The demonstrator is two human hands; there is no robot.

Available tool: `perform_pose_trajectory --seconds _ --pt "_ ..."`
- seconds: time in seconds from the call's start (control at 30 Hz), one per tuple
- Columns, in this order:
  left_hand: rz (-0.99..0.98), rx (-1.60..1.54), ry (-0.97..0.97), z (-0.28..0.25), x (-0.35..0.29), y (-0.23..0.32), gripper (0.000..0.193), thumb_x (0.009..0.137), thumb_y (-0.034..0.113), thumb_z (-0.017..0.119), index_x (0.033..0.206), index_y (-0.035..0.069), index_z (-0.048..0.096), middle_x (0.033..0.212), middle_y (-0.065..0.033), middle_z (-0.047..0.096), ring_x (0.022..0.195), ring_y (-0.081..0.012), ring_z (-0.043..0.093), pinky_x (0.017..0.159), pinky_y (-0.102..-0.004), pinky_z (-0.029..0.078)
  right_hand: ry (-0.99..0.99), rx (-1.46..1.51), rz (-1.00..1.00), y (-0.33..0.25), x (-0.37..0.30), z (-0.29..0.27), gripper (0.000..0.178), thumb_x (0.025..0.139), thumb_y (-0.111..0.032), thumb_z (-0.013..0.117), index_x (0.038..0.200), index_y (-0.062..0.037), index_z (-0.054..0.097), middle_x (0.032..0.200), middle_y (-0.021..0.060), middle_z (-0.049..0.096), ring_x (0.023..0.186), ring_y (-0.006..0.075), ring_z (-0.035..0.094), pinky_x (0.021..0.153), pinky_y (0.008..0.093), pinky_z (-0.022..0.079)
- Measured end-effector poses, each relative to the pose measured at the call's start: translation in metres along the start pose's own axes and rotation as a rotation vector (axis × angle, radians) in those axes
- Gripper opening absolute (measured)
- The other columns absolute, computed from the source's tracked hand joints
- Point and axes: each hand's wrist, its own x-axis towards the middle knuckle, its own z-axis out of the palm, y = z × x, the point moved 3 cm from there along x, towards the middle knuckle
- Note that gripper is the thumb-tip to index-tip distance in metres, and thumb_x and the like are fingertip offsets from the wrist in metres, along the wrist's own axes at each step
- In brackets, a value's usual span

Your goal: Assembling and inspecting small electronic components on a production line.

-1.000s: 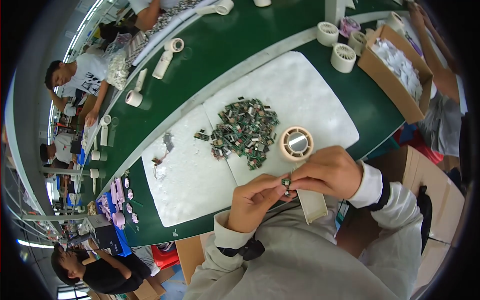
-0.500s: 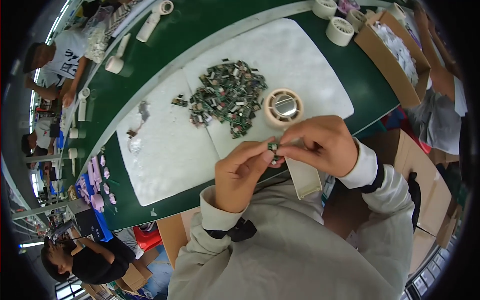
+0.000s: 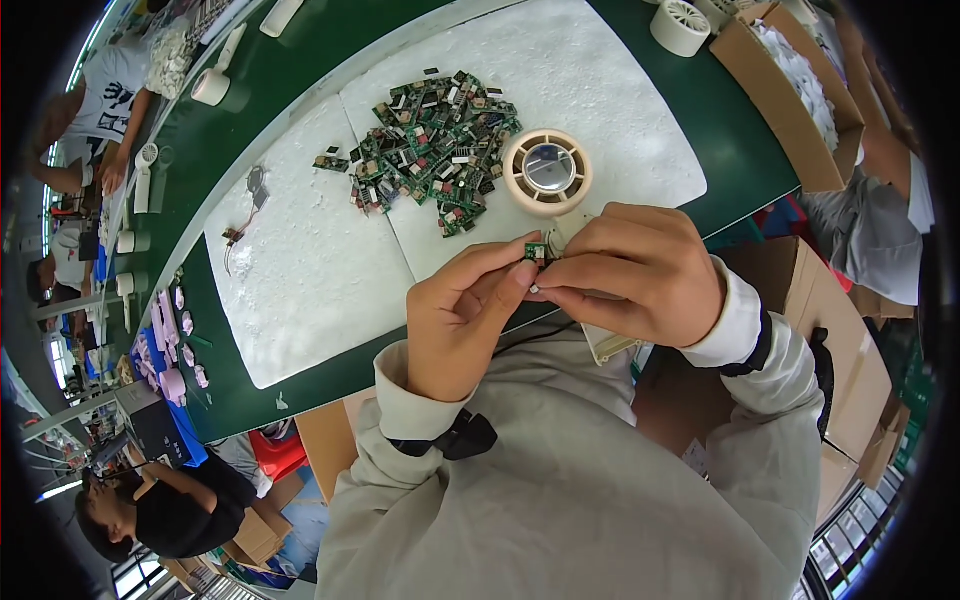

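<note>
My left hand pinches a small green circuit board between thumb and fingertips. Close against it, the fingers of my right hand are closed around a small white connector, whose tip shows beside my left thumb. Under my right hand lies a cream handheld fan; its round fan head points away from me, and its open handle shell shows partly below the hand. A heap of green circuit boards lies on the white foam sheet, left of the fan head.
A small wired part rests on the foam's left side. Pink parts and a blue tray are at the left table edge. At the far right stands a cardboard box of white pieces, near another person's arm. Co-workers sit at left.
My right hand has shifted over the fan handle, covering more of it, and the white connector now shows at its fingertips. My left hand still holds the board. The whole view has shifted slightly.
</note>
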Motion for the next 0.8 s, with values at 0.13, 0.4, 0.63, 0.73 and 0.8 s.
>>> perform_pose_trajectory --seconds 0.13,0.4,0.63,0.73,0.8 --pt "-0.001 -0.001 0.008 0.001 0.0 0.0 0.028 0.1 -0.006 0.057 0.128 -0.007 0.061 0.127 -0.0191 0.063 0.113 -0.0241 0.066 0.095 -0.034 0.06 0.031 -0.04 0.03 -0.001 0.003 -0.006 0.022 0.073 -0.004 0.082 0.092 -0.0056 0.071 0.079 0.0056 0.061 0.065 0.0219 0.058 0.057 0.0343 0.044" --pt "0.111 0.085 0.039 0.009 -0.002 -0.001 0.029 0.1 -0.006 0.057 0.128 -0.005 0.063 0.126 -0.0189 0.063 0.107 -0.0244 0.069 0.093 -0.0327 0.06 -0.014 -0.058 0.171 0.0 0.002 -0.007 0.017 0.076 -0.003 0.078 0.089 -0.004 0.067 0.08 0.0058 0.057 0.068 0.0215 0.056 0.061 0.0342 0.044" --pt "0.25 0.386 0.06 0.011 0.003 0.003 0.029 0.096 -0.007 0.062 0.124 -0.002 0.069 0.115 -0.0164 0.068 0.097 -0.0217 0.071 0.084 -0.029 0.059 -0.104 -0.002 0.166 0.008 0.005 -0.015 0.015 0.079 -0.004 0.077 0.09 -0.0042 0.067 0.08 0.0055 0.056 0.068 0.021 0.053 0.062 0.0339 0.042" --pt "0.298 0.57 0.08 0.01 0.001 0.015 0.031 0.092 -0.008 0.065 0.121 -0.001 0.071 0.111 -0.0153 0.07 0.093 -0.02 0.071 0.079 -0.0287 0.058 -0.118 0.022 0.14 0.007 0.008 -0.015 0.015 0.079 -0.005 0.077 0.091 -0.0041 0.067 0.079 0.0053 0.055 0.068 0.021 0.052 0.062 0.0338 0.042" --pt "0.307 0.611 0.1 0.006 -0.003 0.017 0.032 0.091 -0.009 0.065 0.121 0.0 0.072 0.111 -0.0155 0.069 0.092 -0.0209 0.071 0.078 -0.0288 0.057 -0.108 0.04 0.145 0.009 0.009 -0.009 0.015 0.079 -0.004 0.077 0.091 -0.004 0.067 0.079 0.0054 0.055 0.068 0.0208 0.052 0.062 0.0336 0.042"
